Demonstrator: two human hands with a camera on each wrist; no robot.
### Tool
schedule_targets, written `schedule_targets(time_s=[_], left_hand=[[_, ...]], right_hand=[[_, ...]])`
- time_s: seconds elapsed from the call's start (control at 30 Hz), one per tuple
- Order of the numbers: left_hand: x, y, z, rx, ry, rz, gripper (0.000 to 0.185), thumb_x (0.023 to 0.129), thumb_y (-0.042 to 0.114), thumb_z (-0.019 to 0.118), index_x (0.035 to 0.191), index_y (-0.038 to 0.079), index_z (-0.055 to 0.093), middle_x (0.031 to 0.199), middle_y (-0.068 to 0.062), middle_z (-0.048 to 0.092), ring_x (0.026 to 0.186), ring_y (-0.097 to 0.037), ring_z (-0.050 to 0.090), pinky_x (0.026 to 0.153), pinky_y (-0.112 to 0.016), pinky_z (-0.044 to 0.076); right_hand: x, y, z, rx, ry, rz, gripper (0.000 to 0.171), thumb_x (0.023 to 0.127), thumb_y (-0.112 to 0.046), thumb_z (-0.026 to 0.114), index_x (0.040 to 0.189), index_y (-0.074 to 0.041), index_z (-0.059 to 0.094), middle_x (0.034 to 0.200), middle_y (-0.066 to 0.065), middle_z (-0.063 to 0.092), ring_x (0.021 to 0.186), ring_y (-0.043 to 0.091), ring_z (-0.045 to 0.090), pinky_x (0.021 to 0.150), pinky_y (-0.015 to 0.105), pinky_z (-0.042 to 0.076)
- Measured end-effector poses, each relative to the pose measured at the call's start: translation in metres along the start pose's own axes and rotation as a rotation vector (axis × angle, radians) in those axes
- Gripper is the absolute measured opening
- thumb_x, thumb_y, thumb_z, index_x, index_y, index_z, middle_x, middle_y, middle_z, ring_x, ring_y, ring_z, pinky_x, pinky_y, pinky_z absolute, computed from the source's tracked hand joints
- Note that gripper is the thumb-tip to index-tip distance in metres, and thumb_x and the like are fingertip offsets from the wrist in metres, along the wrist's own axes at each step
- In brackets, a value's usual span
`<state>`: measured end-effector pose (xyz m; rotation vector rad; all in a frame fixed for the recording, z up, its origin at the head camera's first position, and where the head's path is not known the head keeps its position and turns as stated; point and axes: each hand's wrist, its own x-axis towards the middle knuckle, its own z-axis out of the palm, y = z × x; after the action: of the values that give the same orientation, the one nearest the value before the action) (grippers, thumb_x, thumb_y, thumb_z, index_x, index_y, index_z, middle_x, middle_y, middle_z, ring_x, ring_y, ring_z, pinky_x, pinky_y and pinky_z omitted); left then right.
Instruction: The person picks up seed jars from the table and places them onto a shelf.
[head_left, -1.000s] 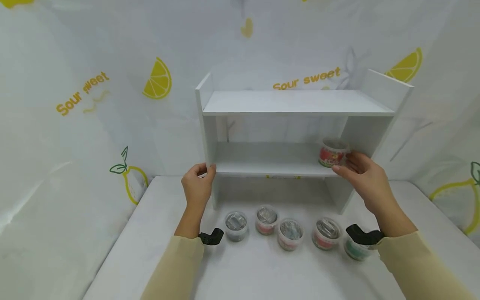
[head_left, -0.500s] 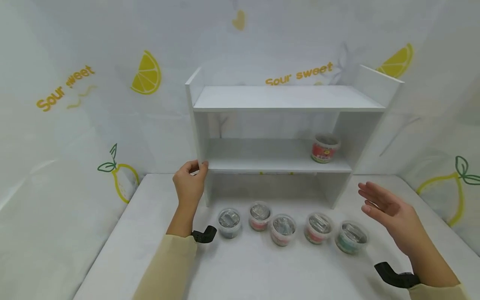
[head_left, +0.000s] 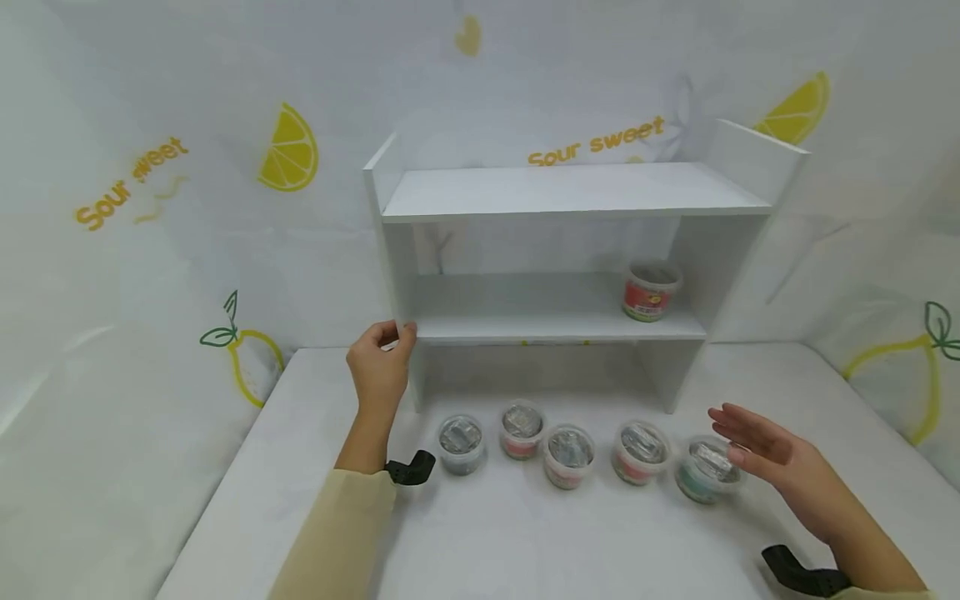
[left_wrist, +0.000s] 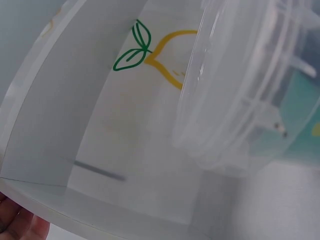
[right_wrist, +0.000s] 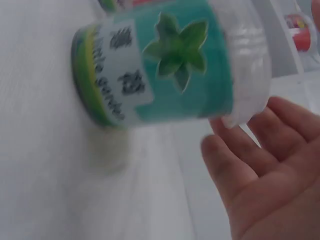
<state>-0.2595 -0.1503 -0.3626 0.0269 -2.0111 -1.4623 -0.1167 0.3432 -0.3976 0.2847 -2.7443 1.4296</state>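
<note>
My left hand (head_left: 380, 367) grips the front edge of the left side panel of a white shelf unit (head_left: 540, 332), thumb in front; its fingertips (left_wrist: 22, 220) show at the panel's edge in the left wrist view. With fingers extended and nothing held, my right hand (head_left: 783, 467) is beside a clear plastic tub with a teal label (head_left: 705, 475). In the right wrist view that tub's label (right_wrist: 175, 60) bears a green leaf and "little garden", and the fingers lie close by its lid end. A red-labelled tub (head_left: 649, 293) stands upright on the middle shelf, near its right end.
In front of the unit, more tubs stand in a loose row, among them a grey-looking one (head_left: 461, 446) and a pink-labelled one (head_left: 640, 454). A tub (left_wrist: 235, 90) looms close in the left wrist view. Lemon-printed white sheeting (head_left: 187, 275) hangs behind the table (head_left: 525, 550).
My right hand has let go of the red-labelled tub on the middle shelf, then come down to the teal-labelled tub on the table. The left hand keeps its grip on the panel.
</note>
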Motion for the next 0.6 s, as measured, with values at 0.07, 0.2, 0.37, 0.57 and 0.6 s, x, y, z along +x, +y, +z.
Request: schedule_targets(time_s=[0.07, 0.2, 0.37, 0.57, 0.6], left_hand=[[-0.002, -0.001, 0.003, 0.003, -0.005, 0.002, 0.029, 0.089, 0.03, 0.072, 0.093, 0.002, 0.073, 0.09, -0.01, 0.072, 0.092, -0.022, 0.067, 0.065, -0.03, 0.053], [-0.007, -0.004, 0.006, -0.001, -0.012, -0.001, 0.028, 0.089, 0.029, 0.072, 0.092, 0.002, 0.073, 0.09, -0.01, 0.073, 0.091, -0.022, 0.068, 0.065, -0.032, 0.054], [-0.004, -0.004, 0.005, 0.005, 0.004, 0.014, 0.028, 0.089, 0.029, 0.072, 0.092, 0.001, 0.073, 0.089, -0.011, 0.073, 0.09, -0.022, 0.068, 0.064, -0.03, 0.053], [0.002, -0.001, 0.002, 0.012, 0.026, 0.047, 0.026, 0.088, 0.027, 0.072, 0.091, 0.001, 0.074, 0.087, -0.011, 0.073, 0.087, -0.022, 0.068, 0.064, -0.03, 0.053], [0.003, -0.001, 0.001, 0.013, 0.026, 0.05, 0.026, 0.088, 0.026, 0.072, 0.091, 0.001, 0.074, 0.087, -0.011, 0.072, 0.087, -0.022, 0.068, 0.065, -0.031, 0.053]], right_hand=[[-0.004, 0.007, -0.001, 0.005, -0.05, 0.016, 0.058, 0.101, -0.014, 0.053, 0.154, -0.01, 0.03, 0.134, -0.032, 0.051, 0.117, -0.022, 0.045, 0.081, 0.01, 0.046], [-0.01, 0.02, 0.0, 0.06, -0.13, 0.014, 0.059, 0.099, -0.007, 0.054, 0.153, -0.005, 0.03, 0.137, -0.029, 0.05, 0.12, -0.024, 0.038, 0.083, 0.011, 0.046], [-0.008, 0.029, 0.003, 0.143, -0.179, -0.027, 0.063, 0.095, 0.001, 0.056, 0.152, -0.003, 0.03, 0.14, -0.029, 0.048, 0.123, -0.024, 0.033, 0.085, 0.01, 0.044], [0.001, 0.04, 0.005, 0.292, -0.226, 0.026, 0.066, 0.093, 0.004, 0.057, 0.151, -0.018, 0.035, 0.135, -0.032, 0.047, 0.12, -0.018, 0.043, 0.085, 0.014, 0.048], [0.002, 0.042, 0.006, 0.309, -0.234, 0.028, 0.066, 0.093, 0.004, 0.057, 0.151, -0.02, 0.035, 0.135, -0.033, 0.047, 0.119, -0.017, 0.044, 0.086, 0.014, 0.049]])
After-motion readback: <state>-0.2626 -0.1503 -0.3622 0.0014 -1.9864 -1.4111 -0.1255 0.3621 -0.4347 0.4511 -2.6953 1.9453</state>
